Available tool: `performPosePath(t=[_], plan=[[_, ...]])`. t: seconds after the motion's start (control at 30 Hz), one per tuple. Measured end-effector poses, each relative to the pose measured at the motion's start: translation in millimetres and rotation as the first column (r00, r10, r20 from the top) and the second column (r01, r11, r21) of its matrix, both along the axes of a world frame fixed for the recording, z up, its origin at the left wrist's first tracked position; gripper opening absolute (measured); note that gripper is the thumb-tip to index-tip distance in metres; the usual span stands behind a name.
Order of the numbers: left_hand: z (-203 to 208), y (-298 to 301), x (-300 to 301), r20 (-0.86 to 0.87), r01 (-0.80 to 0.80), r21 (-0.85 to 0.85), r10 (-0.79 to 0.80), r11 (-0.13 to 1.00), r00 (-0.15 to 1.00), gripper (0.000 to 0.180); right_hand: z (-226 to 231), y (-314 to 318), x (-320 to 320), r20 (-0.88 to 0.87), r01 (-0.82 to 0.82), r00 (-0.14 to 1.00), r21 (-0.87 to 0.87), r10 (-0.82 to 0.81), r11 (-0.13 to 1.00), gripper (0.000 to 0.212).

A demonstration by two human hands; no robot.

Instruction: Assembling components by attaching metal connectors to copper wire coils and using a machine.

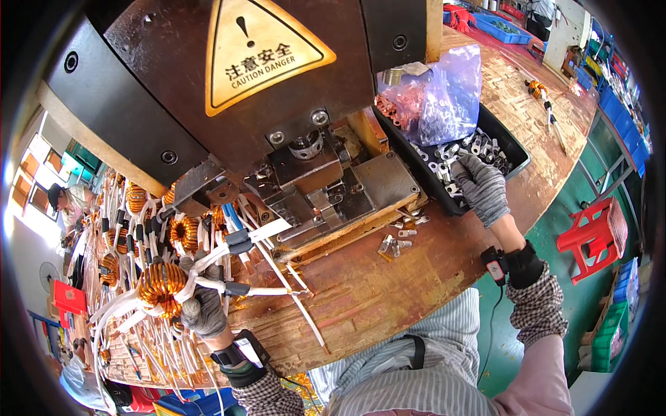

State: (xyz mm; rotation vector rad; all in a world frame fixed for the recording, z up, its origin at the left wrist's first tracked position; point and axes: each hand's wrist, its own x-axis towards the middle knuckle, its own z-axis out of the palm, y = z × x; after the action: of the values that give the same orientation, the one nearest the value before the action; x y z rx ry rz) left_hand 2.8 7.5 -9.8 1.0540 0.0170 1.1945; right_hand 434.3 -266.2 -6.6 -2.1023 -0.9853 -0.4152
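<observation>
One gloved left hand (203, 313) grasps the toroidal coil (158, 279) by its white leads (272, 229), just left of the press (243, 139). A steady hold should stop the leads springing apart. Their long axis runs left to right, ends pointing rightward. Beyond, the right hand (481, 188) reaches, fingers curled, among ring terminals (489, 148) in a black tray (511, 136); whether it pinches one, I cannot tell.

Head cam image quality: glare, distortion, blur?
Head view: the window at far left is blown out; the clear bag shows bright highlights; the workbench edge looks bowed, corners go black; left hand and right hand show no obvious motion blur, far background softer.
</observation>
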Motion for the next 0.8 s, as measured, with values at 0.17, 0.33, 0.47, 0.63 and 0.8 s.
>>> performPosePath(t=[0.17, 0.33, 0.47, 0.63, 0.8], plan=[[10.5, -10.0, 20.8, 0.15, 0.076, -0.093, -0.061, 0.993, 0.987, 0.072, 1.4, 0.5, -0.9, -0.032, 0.058, 0.998, -0.016, -0.059, 0.998, 0.021], [10.1, -18.7, -1.9, 0.274, 0.254, -0.265, -0.18, 0.93, 0.945, 0.069, 5.0, 9.1, -9.1, -0.024, 0.072, 0.997, -0.065, -0.074, 0.995, 0.022], [56.3, -56.3, 31.0, 0.471, 0.369, -0.123, -0.273, 0.921, 0.839, 0.067, 1.0, -2.0, -4.6, -0.036, 0.102, 0.994, -0.068, -0.104, 0.993, 0.027], [90.5, -81.7, 14.8, 0.553, 0.389, -0.075, -0.286, 0.918, 0.782, 0.083, -4.2, 6.8, -0.3, 0.042, 0.102, 0.994, -0.126, -0.097, 0.987, 0.032], [108.4, -103.4, 0.1, 0.213, 0.072, -0.08, -0.054, 0.994, 0.975, 0.079, 3.6, 2.0, -2.8, 0.053, 0.07, 0.997, -0.118, -0.064, 0.991, 0.032]])
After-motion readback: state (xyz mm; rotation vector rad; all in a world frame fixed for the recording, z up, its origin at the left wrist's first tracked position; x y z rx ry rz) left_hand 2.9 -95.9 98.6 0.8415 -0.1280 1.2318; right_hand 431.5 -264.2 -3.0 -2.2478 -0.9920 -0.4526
